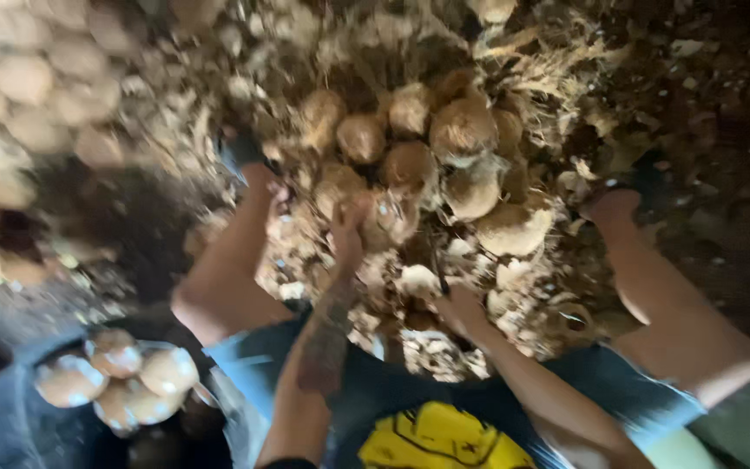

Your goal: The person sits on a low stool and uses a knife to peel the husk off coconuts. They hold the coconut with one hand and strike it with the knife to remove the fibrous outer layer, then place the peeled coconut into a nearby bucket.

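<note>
Looking at the bottom of the frame first, what do you have nearest you?

Your blue shirt [392, 408] with its yellow print, and both forearms rising from it into the middle of the frame. At the lower left sits a dark bowl [10, 426] with a few pale, cleaned round fruits in it.

And your hands?

Your left hand [349, 230] is up at the centre, fingers against a brown fruit [388, 217], which lies on the near edge of the heap. The blur hides whether you grip it or only touch it. Your right hand [462, 308] is lower and to the right of it, fist closed round a dark tool [437, 274] that points up toward the same fruit.

Which step does that look like?

Judging from this, you are picking the next husked fruit off the heap [462, 139] between your knees and bringing it to the blade. Loose husk scraps [427, 347] lie under both hands.

What does the next move ask of you?

A firm hold with the left hand before the tool bites, fingers kept clear of the edge, and the fruit drawn free without rolling its neighbours down.

Anything beyond?

A second, paler pile [19, 87] fills the upper left, well apart from your hands.
</note>
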